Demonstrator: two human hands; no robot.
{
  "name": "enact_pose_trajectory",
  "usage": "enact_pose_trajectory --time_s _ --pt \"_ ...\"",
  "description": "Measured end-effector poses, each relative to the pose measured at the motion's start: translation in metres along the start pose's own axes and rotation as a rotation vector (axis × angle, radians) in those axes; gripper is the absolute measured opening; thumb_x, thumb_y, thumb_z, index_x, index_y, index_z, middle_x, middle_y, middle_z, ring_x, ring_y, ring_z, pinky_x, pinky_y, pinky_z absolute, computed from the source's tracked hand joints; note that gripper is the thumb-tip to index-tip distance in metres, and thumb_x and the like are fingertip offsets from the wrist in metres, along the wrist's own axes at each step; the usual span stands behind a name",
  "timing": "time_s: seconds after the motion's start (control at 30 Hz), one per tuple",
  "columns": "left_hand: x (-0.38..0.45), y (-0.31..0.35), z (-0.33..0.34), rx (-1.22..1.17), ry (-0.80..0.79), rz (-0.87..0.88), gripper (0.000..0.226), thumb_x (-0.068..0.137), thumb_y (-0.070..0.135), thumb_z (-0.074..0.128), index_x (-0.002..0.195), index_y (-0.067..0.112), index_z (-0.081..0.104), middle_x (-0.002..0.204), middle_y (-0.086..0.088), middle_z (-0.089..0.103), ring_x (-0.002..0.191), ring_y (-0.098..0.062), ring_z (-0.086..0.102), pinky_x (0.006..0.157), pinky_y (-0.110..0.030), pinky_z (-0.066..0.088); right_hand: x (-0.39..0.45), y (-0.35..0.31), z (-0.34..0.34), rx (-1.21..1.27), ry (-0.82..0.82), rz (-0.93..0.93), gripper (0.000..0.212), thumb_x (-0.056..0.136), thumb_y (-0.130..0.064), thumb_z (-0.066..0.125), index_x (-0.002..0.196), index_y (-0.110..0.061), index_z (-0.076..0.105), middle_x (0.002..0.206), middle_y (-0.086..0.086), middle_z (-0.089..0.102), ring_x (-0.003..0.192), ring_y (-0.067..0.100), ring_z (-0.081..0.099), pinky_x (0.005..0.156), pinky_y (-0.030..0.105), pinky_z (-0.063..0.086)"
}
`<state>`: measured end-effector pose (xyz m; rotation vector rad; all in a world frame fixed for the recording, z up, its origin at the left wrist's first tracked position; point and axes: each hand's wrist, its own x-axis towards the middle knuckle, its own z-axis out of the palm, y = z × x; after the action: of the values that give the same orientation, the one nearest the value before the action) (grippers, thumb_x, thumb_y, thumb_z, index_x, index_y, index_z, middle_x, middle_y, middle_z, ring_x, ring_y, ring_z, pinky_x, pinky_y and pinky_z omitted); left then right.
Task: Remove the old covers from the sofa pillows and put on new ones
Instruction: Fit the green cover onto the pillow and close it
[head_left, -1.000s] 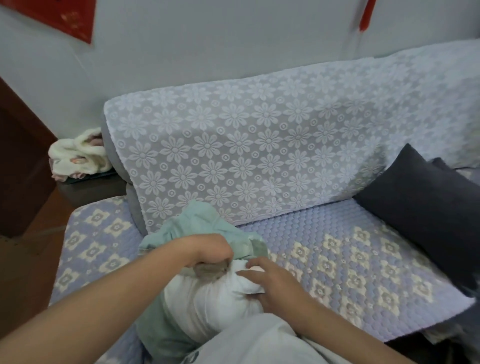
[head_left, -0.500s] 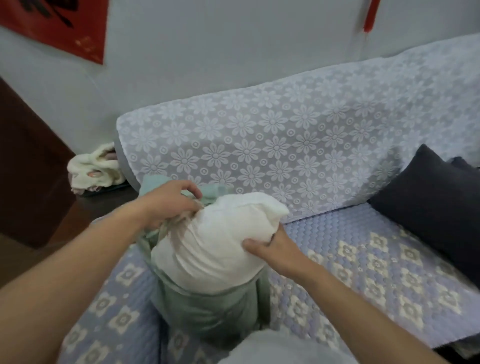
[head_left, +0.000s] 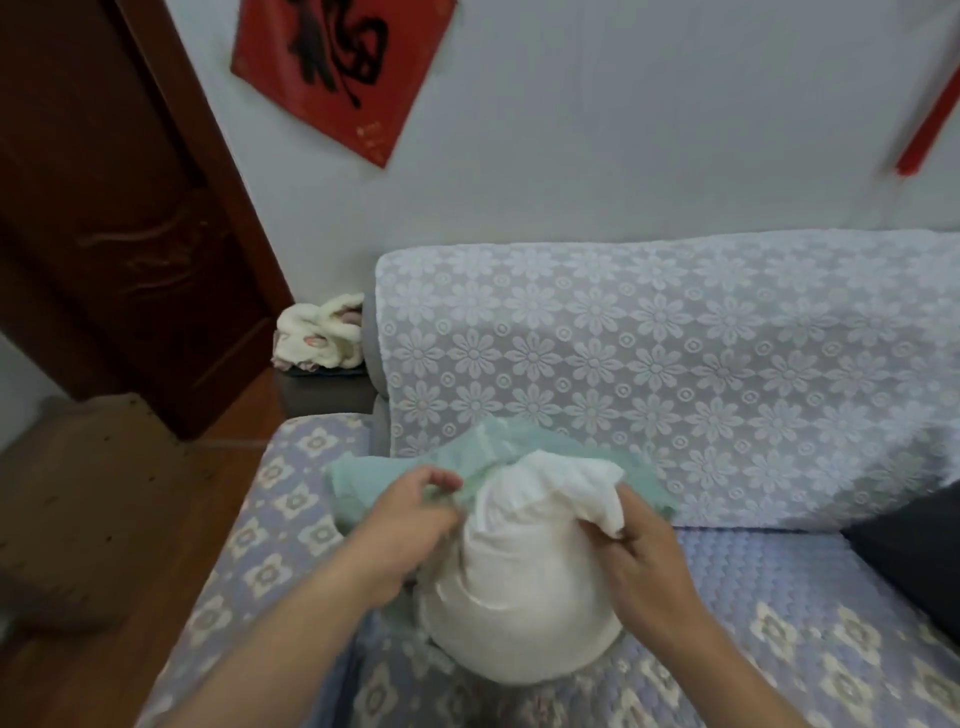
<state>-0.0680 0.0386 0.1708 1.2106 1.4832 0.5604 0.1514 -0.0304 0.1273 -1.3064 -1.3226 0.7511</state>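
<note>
Left hand (head_left: 415, 512) curled, pinching green cover (head_left: 363, 480) edge beside pillow top. Right hand (head_left: 641, 545) gripping bunched corner of white pillow insert (head_left: 519, 571). Insert upright on sofa seat (head_left: 769, 587), mostly bare; cover bunched behind and left of it. Dark pillow (head_left: 914, 556) at right edge. Floral throw (head_left: 675, 353) over backrest. Red wall paper (head_left: 337, 67) bearing black calligraphy character. Cream plush (head_left: 319, 332) on side stand.

Hands (head_left: 410, 514) on white pillow (head_left: 519, 587)
</note>
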Motion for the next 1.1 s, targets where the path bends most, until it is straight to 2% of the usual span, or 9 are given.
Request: enact_pose_trajectory --time_s 0.1,0.23,0.37,0.47,0.57,0.7,0.8,1.0,1.1 --pt "-0.013 -0.003 0.012 0.1 -0.306 0.017 0.046 0.09 0.012 0.072 0.126 0.036 0.058 0.097 -0.001 0.072 0.068 -0.005 0.069 0.061 -0.019 0.053 0.0 -0.004 -0.008 0.004 0.115 -0.087 0.037 0.088 -0.001 0.056 0.096 -0.035 0.068 0.099 -0.011 0.065 0.096 0.005 0.061 0.084 0.018 0.045" --pt "0.009 -0.005 0.025 0.27 -0.353 0.08 0.055 0.072 0.019 0.062 0.116 0.053 0.064 0.12 0.013 0.07 0.111 -0.011 0.066 0.1 -0.038 0.054 -0.006 0.013 0.0 -0.067 -0.026 -0.083 0.047 0.094 0.005 0.055 0.112 -0.036 0.067 0.114 -0.016 0.067 0.109 0.004 0.061 0.095 0.021 0.044" --pt "0.017 -0.026 0.054 -0.155 -0.426 -0.124 0.053 0.069 0.006 0.064 0.12 0.02 0.068 0.109 -0.009 0.074 0.104 -0.029 0.069 0.1 -0.046 0.054 -0.023 0.038 -0.004 -0.23 -0.103 0.007 0.042 0.099 -0.013 0.052 0.123 -0.047 0.053 0.124 -0.022 0.059 0.118 0.007 0.057 0.101 0.029 0.044" --pt "0.026 -0.034 0.055 -0.398 -0.472 -0.397 0.047 0.075 0.007 0.07 0.121 0.001 0.069 0.121 -0.023 0.068 0.116 -0.039 0.063 0.107 -0.049 0.049 -0.044 0.035 -0.023 -0.534 -0.173 -0.293 0.046 0.098 -0.04 0.055 0.14 -0.023 0.052 0.152 -0.008 0.041 0.143 0.017 0.037 0.117 0.033 0.029" --pt "0.031 -0.038 0.055 -0.353 -0.515 -0.457 0.04 0.079 0.002 0.067 0.118 -0.003 0.071 0.124 -0.027 0.067 0.118 -0.039 0.064 0.103 -0.049 0.051 -0.071 0.042 -0.023 -0.636 -0.262 -0.464 0.064 0.089 -0.057 0.066 0.142 -0.023 0.054 0.159 -0.003 0.036 0.148 0.027 0.03 0.117 0.051 0.029" --pt "0.039 -0.033 0.062 -0.196 -0.272 -0.327 0.025 0.087 -0.012 0.059 0.095 0.007 0.072 0.089 -0.02 0.07 0.082 -0.029 0.067 0.079 -0.037 0.056 -0.09 0.062 -0.008 -0.677 -0.388 -0.494 0.066 0.086 -0.056 0.064 0.146 -0.037 0.046 0.156 -0.013 0.038 0.145 0.017 0.036 0.115 0.049 0.034" --pt "0.047 -0.03 0.059 -0.194 -0.134 -0.178 0.025 0.079 -0.01 0.068 0.094 0.01 0.068 0.092 -0.02 0.067 0.085 -0.028 0.063 0.077 -0.036 0.05 -0.102 0.085 0.007 -0.751 -0.507 -0.497 0.069 0.084 -0.051 0.064 0.147 -0.039 0.039 0.155 -0.011 0.041 0.141 0.015 0.041 0.114 0.044 0.038" --pt "0.029 -0.019 0.065 0.437 -0.294 0.348 0.024 0.083 0.009 0.072 0.084 0.033 0.073 0.069 0.008 0.058 0.063 -0.007 0.051 0.062 -0.025 0.044 -0.06 0.095 0.026 -0.907 -0.466 -0.277 0.054 0.093 -0.049 0.05 0.139 -0.021 0.045 0.141 0.0 0.049 0.135 0.027 0.041 0.109 0.058 0.037" --pt "0.021 -0.018 0.069 0.47 -0.304 0.426 0.028 0.09 0.008 0.068 0.087 0.036 0.073 0.069 0.011 0.063 0.065 -0.008 0.059 0.065 -0.029 0.051 -0.041 0.088 0.057 -0.94 -0.499 -0.277 0.049 0.095 -0.043 0.038 0.135 -0.019 0.053 0.144 0.007 0.052 0.139 0.031 0.039 0.116 0.057 0.025"
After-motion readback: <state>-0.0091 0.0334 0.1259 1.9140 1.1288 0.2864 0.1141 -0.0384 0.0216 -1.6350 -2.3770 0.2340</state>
